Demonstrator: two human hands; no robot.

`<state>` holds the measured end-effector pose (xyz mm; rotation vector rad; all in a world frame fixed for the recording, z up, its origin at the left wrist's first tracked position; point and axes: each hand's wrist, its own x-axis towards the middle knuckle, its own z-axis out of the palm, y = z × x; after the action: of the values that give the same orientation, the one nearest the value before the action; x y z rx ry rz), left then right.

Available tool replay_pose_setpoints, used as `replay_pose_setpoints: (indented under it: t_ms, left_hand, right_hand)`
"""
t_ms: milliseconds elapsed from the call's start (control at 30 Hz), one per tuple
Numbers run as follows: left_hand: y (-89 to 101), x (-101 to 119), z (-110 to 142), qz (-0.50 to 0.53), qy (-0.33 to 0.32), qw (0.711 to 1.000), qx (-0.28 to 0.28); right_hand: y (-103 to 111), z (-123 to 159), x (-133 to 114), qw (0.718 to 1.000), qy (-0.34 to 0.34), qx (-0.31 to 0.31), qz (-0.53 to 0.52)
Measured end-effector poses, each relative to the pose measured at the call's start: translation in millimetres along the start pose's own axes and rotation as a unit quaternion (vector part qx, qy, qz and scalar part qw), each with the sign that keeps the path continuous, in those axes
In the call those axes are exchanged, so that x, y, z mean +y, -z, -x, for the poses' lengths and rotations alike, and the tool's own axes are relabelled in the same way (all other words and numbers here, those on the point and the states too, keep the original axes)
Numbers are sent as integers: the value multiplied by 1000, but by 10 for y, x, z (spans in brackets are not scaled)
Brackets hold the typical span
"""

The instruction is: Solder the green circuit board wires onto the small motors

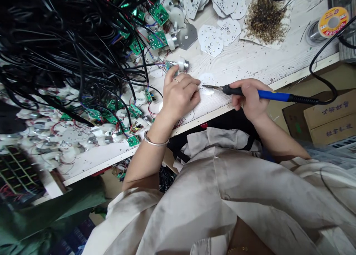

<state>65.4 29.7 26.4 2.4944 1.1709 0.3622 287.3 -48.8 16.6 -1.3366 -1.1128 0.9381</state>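
My right hand [251, 99] is closed round a blue-and-black soldering iron [274, 95], whose metal tip points left. That tip meets a small white circuit board [207, 80] with little LEDs, lying flat on the bench. At the board's left edge, my left hand [182, 92] has thumb and fingers pinched together; what they hold is too small to make out. Its index finger is raised beside a small motor [183, 65] with a white plastic housing and wires. Thin red wires [182, 121] show below the left wrist, by the bench edge.
Black cables [69, 51] heap up on the left, among green circuit boards [158, 40] and motors. White LED boards [210, 40] lie at the back. A dirty pad with brown residue [265, 19] and a solder spool [333, 22] are at right. Cardboard boxes [330, 116] stand below the bench.
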Motion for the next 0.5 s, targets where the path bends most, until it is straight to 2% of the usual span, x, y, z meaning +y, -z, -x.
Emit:
replay_pose_setpoints:
  t_ms: [500]
  left_hand:
    - [-16,10,3,13,5,1000,6]
  right_hand:
    - [-6,-15,-26,1000,-10,-22,7]
